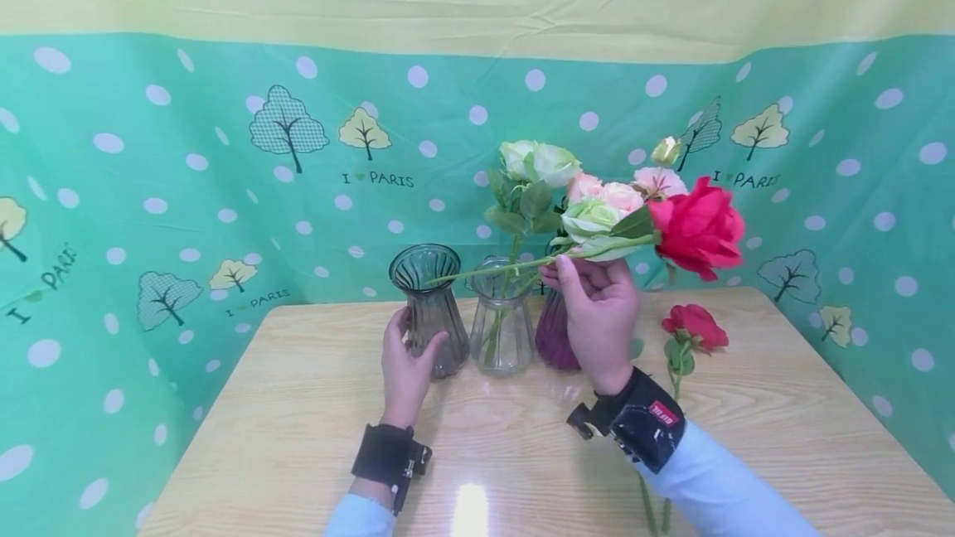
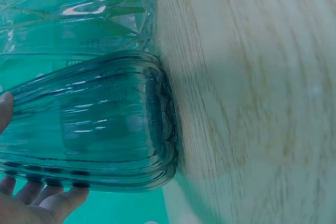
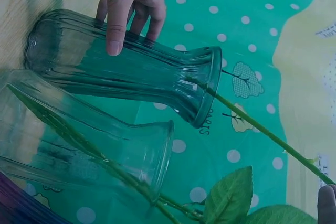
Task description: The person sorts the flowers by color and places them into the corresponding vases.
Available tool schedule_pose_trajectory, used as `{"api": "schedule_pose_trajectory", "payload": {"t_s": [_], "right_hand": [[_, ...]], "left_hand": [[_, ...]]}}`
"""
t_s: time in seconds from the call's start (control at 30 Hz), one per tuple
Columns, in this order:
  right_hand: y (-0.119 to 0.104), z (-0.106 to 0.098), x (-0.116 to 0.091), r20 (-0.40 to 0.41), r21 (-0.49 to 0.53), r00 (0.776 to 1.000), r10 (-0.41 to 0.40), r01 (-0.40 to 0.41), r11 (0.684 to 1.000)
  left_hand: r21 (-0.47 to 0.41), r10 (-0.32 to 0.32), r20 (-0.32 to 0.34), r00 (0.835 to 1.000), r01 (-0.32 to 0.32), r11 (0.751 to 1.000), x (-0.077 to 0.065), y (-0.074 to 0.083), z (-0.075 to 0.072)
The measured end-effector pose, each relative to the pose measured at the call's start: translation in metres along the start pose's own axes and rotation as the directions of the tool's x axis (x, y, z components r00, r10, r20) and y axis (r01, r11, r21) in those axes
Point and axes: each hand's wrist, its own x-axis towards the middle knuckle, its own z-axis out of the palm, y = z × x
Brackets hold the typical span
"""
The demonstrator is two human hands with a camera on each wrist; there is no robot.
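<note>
My left hand (image 1: 406,371) grips a dark grey-green glass vase (image 1: 442,338) low on its side, thumb on one face and fingers on the other. The vase stands upright on the table. In the left wrist view, its ribbed base (image 2: 152,129) meets the wood. My right hand (image 1: 603,317) pinches the stem of a large red rose (image 1: 697,229), held nearly level, bloom to the right. The stem's cut end reaches left into the vase's mouth. In the right wrist view, the green stem (image 3: 252,124) passes over the rim, its tip just inside.
Beside the grey-green vase stands a clear vase (image 1: 503,346) with pale green-white roses (image 1: 540,162). A purple vase (image 1: 555,342) is partly hidden behind my right hand, near pink blooms (image 1: 619,195). Another red rose (image 1: 695,327) lies on the table (image 1: 776,404) at the right.
</note>
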Motion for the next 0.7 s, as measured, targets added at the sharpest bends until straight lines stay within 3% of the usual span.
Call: {"api": "schedule_pose_trajectory", "payload": {"t_s": [0.2, 0.7], "right_hand": [[0.005, 0.013, -0.002, 0.049, -0.128, 0.997, 0.053, -0.046, 0.991], [0.011, 0.033, -0.004, 0.105, -0.258, 0.97, 0.22, -0.187, 0.948]], "left_hand": [[-0.008, -0.007, 0.004, 1.0, 0.007, 1.0, 0.0, 0.0, 0.0], [-0.017, 0.007, 0.008, 1.0, -0.007, 1.0, 0.0, -0.003, 0.0]]}}
